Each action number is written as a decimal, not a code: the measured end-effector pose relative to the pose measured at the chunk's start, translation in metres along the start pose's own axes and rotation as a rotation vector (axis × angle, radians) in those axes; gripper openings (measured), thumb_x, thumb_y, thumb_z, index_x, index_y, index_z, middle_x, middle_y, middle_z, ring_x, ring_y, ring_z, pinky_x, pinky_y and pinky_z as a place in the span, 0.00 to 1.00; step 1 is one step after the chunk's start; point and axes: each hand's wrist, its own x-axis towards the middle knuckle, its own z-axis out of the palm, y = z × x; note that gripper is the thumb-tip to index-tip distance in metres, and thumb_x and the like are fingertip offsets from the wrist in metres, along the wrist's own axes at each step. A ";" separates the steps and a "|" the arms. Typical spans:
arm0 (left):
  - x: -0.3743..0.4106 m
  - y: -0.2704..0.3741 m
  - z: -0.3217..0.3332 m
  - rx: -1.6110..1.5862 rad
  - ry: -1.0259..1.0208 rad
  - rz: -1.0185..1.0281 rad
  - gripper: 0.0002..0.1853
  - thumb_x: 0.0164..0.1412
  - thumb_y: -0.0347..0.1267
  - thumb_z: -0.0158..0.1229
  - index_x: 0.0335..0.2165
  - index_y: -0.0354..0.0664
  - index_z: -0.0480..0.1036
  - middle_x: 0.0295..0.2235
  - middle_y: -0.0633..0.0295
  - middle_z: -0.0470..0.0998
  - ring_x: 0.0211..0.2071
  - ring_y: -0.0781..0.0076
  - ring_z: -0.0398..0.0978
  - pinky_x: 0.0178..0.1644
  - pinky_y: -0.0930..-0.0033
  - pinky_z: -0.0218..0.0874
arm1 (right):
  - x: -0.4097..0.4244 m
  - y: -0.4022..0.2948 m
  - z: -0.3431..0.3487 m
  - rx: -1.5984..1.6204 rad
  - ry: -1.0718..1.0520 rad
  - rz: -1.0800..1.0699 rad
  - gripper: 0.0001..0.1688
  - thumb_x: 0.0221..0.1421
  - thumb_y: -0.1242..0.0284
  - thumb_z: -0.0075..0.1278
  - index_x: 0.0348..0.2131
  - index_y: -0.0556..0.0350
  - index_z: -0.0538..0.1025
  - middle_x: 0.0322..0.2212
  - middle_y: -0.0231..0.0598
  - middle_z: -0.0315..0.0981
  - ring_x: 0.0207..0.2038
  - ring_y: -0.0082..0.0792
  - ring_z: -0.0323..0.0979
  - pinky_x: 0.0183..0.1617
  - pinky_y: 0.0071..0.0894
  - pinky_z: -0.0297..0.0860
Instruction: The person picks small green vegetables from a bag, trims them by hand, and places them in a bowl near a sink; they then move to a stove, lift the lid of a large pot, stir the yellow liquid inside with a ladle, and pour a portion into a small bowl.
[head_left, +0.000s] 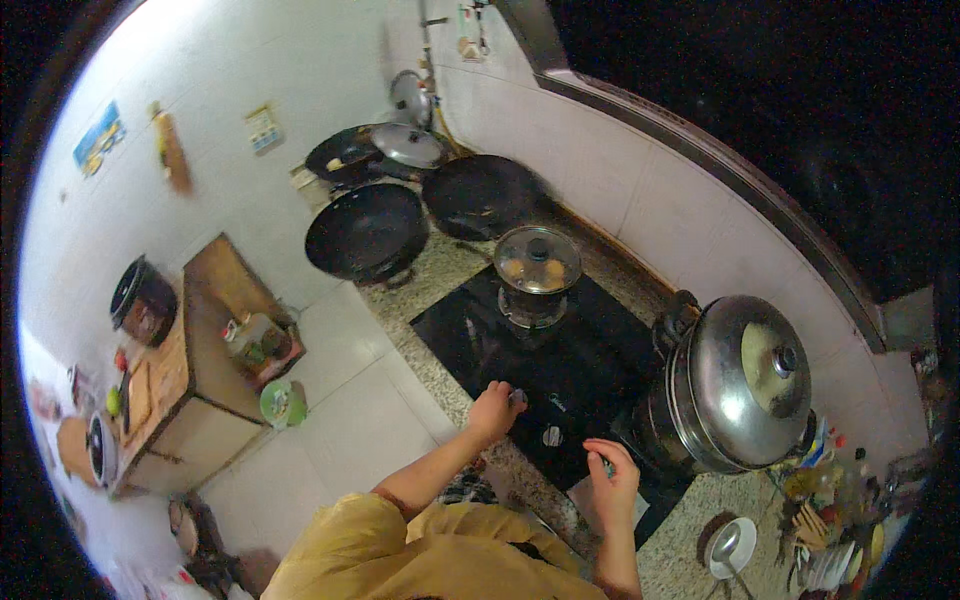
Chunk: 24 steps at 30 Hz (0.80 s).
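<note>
My left hand (491, 412) reaches to the front of a black glass gas cooktop (487, 330), its fingers around a control knob (518, 397). A second knob (553, 436) sits to the right of it. Over the cooktop's front right part hovers my right hand (616, 480), fingers curled toward the thumb. A small greenish bit shows between them, too small to identify. On the far burner stands a small pot with a glass lid (538, 259); yellowish-brown pieces show through the glass. To the right rises a large steel steamer pot (739, 382) with its domed lid on.
Two black woks (367, 232) (484, 195) and a pan with a metal lid (409, 145) crowd the back left counter. At right are a white bowl with a ladle (731, 547) and bottles (806, 480). A wooden cabinet (187, 375) and a green bin (283, 403) stand left.
</note>
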 end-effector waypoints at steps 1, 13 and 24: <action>0.007 0.000 -0.001 0.022 -0.045 -0.001 0.18 0.46 0.38 0.54 0.31 0.36 0.62 0.34 0.50 0.65 0.34 0.50 0.66 0.35 0.56 0.59 | -0.003 0.003 0.000 -0.006 0.051 0.067 0.06 0.44 0.81 0.45 0.27 0.62 0.73 0.27 0.38 0.69 0.32 0.29 0.67 0.37 0.22 0.62; 0.041 -0.025 -0.015 0.199 -0.367 0.728 0.20 0.43 0.25 0.48 0.39 0.52 0.67 0.33 0.57 0.62 0.35 0.57 0.65 0.33 0.64 0.64 | 0.014 0.003 0.060 0.018 0.235 0.276 0.06 0.44 0.78 0.47 0.27 0.58 0.74 0.25 0.36 0.70 0.30 0.27 0.67 0.35 0.22 0.61; 0.050 -0.004 -0.034 0.162 -0.483 0.370 0.27 0.49 0.46 0.48 0.43 0.38 0.60 0.24 0.51 0.72 0.23 0.54 0.70 0.26 0.58 0.62 | -0.003 0.008 0.068 -0.056 0.333 0.319 0.06 0.47 0.78 0.46 0.29 0.60 0.73 0.26 0.32 0.69 0.27 0.19 0.65 0.31 0.15 0.60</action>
